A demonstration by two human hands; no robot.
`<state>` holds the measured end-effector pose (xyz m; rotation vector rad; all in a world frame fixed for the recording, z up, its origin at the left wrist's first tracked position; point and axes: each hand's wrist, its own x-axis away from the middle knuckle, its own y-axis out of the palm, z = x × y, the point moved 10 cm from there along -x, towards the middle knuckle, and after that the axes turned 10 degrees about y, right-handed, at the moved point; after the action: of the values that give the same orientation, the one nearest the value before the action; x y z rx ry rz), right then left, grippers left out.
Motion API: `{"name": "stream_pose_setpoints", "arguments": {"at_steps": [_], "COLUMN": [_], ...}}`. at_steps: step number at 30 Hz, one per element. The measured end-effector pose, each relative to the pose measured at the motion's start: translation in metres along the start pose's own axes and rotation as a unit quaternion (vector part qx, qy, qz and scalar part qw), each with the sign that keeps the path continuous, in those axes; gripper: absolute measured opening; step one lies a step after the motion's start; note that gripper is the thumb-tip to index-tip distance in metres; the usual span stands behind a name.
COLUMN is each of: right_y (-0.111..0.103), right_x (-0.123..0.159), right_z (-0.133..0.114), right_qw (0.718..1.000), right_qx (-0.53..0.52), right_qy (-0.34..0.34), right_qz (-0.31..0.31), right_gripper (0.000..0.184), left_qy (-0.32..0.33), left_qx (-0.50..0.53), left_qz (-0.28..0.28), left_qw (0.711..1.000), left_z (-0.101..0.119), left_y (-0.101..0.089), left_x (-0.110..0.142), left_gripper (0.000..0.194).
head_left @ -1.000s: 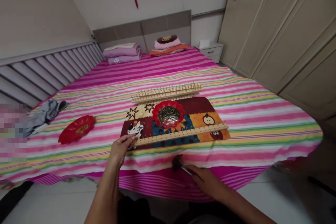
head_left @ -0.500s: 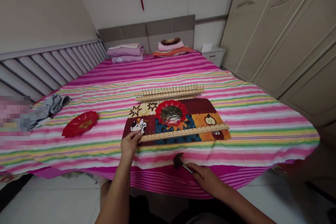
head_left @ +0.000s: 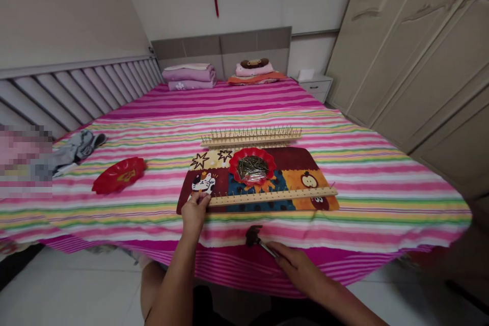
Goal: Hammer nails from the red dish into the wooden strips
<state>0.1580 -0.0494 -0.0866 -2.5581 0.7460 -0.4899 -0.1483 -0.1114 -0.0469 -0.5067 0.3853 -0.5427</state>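
My left hand is closed on the left end of a long wooden strip with rows of holes and nails standing along its far side. The strip lies over the near part of a patterned mat. In my right hand, below the mat, is the handle of a hammer with a dark head. The hammer is apart from the strip. Just behind the strip, a red scalloped plate holds a heap of nails.
Beyond the mat lie wooden strips bristling with upright nails. Another red plate sits tilted at the left, near grey clothing. Folded bedding rests by the headboard. A slatted rail borders the bed's left side.
The hammer in my right hand has shifted slightly left and toward me. My left hand stays at the strip's end. The whole view has tilted a little.
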Motion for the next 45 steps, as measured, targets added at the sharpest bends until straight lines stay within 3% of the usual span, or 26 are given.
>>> {"name": "stream_pose_setpoints", "arguments": {"at_steps": [4,8,13,17,21,28,34,39,42,45], "right_y": [-0.01,-0.02,-0.016,-0.008,-0.01,-0.013,-0.006,-0.019,-0.032,-0.028], "right_x": [-0.015,-0.048,-0.095,-0.107,-0.091,-0.084,-0.093,-0.071,-0.049,-0.031], "right_z": [-0.06,-0.12,-0.157,-0.15,-0.139,-0.162,-0.153,-0.153,-0.138,-0.102], "right_qw": [0.998,0.994,0.988,0.986,0.984,0.98,0.983,0.983,0.985,0.993], "right_qx": [-0.023,0.022,0.068,0.095,0.094,0.068,0.082,0.054,0.036,-0.009], "right_qy": [-0.048,-0.093,-0.116,-0.118,-0.122,-0.164,-0.147,-0.153,-0.144,-0.116], "right_qz": [0.016,0.056,0.075,0.073,0.088,0.091,0.08,0.083,0.085,0.03], "right_gripper": [0.046,0.045,0.042,0.039,0.042,0.045,0.042,0.043,0.044,0.045], "left_qy": [0.01,0.023,0.046,0.049,0.059,0.048,0.045,0.043,0.023,-0.001], "left_qx": [-0.001,-0.008,-0.029,-0.047,-0.044,-0.036,-0.063,-0.044,-0.028,-0.006], "left_qz": [0.004,0.01,0.02,0.017,0.011,0.012,0.025,0.013,0.008,-0.002], "left_qw": [1.0,1.0,0.998,0.998,0.997,0.998,0.997,0.998,0.999,1.0], "left_z": [0.005,0.007,0.01,0.009,0.008,0.008,0.007,0.01,0.009,0.004], "left_y": [0.0,0.001,0.001,0.002,0.004,0.003,0.0,0.002,0.002,0.002], "left_x": [0.005,0.009,0.01,0.01,0.011,0.01,0.01,0.011,0.011,0.011], "left_gripper": [0.018,0.015,0.016,0.014,0.015,0.017,0.017,0.016,0.015,0.016]}}
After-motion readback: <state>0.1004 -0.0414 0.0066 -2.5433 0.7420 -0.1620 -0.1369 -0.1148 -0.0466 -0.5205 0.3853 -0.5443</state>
